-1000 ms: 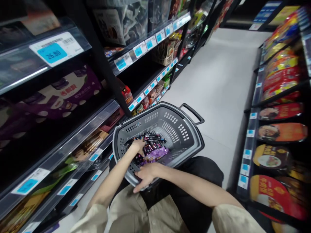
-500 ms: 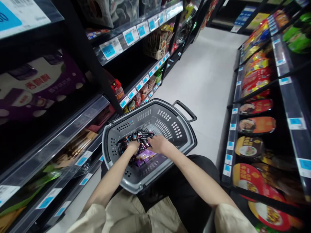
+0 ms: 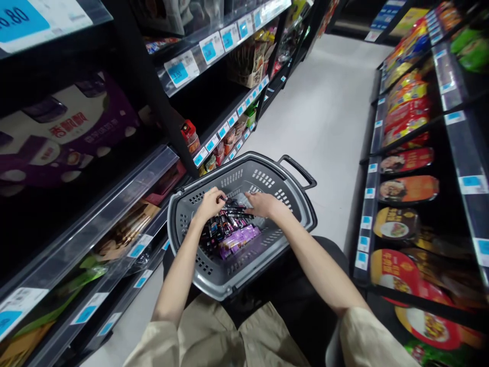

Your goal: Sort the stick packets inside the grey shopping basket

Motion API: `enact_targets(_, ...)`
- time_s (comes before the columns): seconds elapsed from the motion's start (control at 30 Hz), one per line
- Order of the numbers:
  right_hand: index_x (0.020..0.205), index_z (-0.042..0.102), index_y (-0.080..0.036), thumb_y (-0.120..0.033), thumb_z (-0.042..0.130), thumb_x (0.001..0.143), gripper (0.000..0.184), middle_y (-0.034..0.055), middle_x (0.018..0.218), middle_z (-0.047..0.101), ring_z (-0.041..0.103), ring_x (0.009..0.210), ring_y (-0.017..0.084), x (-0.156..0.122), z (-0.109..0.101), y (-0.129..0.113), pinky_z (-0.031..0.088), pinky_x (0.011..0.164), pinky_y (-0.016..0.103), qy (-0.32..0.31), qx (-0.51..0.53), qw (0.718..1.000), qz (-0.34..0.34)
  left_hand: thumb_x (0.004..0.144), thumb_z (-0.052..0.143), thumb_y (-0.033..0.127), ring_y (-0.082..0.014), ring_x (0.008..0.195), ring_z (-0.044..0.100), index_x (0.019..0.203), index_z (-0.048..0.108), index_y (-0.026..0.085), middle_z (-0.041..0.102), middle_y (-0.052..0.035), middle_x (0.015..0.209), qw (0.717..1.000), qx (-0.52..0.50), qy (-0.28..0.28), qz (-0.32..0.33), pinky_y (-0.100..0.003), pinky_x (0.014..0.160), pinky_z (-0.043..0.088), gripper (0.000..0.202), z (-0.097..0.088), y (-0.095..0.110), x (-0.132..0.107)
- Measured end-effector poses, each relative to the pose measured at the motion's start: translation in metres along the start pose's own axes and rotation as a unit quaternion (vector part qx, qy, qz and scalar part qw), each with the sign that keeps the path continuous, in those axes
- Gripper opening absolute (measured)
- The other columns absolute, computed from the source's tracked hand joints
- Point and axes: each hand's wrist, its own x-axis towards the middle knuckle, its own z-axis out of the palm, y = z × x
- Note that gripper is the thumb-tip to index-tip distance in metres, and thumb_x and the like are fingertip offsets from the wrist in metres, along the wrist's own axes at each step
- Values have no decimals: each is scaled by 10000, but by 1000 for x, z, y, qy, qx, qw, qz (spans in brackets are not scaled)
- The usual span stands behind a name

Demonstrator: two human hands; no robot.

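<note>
A grey shopping basket (image 3: 237,285) with perforated sides sits in front of my lap. Several small dark packets (image 3: 221,224) with pink and blue print lie heaped in its left and middle part. Beside them, nearer to me, is a shiny purple packet (image 3: 240,239). Over the heap's far left side, my left hand (image 3: 211,205) is closed, its fingertips pinched together; whatever is between them is too small to name. My right hand (image 3: 263,205) reaches in from the right, thumb and fingers apart, touching the ends of the dark packets.
The basket's black handle (image 3: 300,171) sticks out at the far right. Shelves with price tags (image 3: 181,71) and a purple drink carton (image 3: 69,127) line the left. On the right, a shelf holds packaged food bowls (image 3: 408,188). Pale floor (image 3: 321,92) stretches between them.
My left hand has risen from among the dark packets toward the basket's far left side, exposing more of the heap. My right hand has shifted slightly right and farther from me. The view has tilted slightly.
</note>
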Motion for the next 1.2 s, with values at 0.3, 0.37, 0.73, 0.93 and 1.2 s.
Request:
enact_targets(0.3, 1293, 641, -153, -337, 657, 993, 352, 154, 1121, 775, 742, 1064, 299, 7, 0, -12, 495, 836, 307, 102, 108, 986, -69, 706, 868, 436, -117, 805, 666, 1015, 686, 177, 683, -40, 1019, 811, -544, 184, -114, -214, 694, 548, 443, -10, 19, 8)
enact_targets(0.37, 1199, 689, -175, -291, 669, 979, 250, 97, 1013, 785, 743, 958, 246, 10, -2, -10, 459, 770, 268, 143, 177, 970, -81, 670, 907, 483, -119, 840, 679, 1140, 664, 209, 681, -34, 1058, 771, -598, 181, -126, -214, 711, 569, 597, -14, 21, 7)
enact_targets(0.73, 1178, 763, -138, -287, 752, 876, 337, 19, 748, 752, 665, 669, 176, 14, -13, 28, 441, 673, 282, 116, 314, 934, -124, 620, 953, 428, -126, 731, 673, 1144, 683, 165, 685, -12, 907, 806, -567, 38, -166, -205, 562, 574, 646, -24, 25, 3)
enact_targets(0.93, 1021, 715, -159, -240, 900, 635, 436, 69, 899, 807, 747, 825, 214, 22, -20, 56, 561, 803, 340, 252, 566, 783, -59, 615, 937, 414, -119, 708, 617, 858, 622, 164, 605, 21, 787, 799, -575, -14, -176, -223, 604, 550, 470, -24, 24, 4)
enact_targets(1.2, 915, 687, -178, -473, 914, 617, 477, 41, 888, 762, 708, 792, 161, 38, -14, 9, 567, 716, 285, 300, 762, 573, -36, 615, 935, 409, -120, 714, 605, 854, 586, 182, 613, -1, 811, 761, -619, -155, -114, -221, 656, 477, 480, -23, 28, -5)
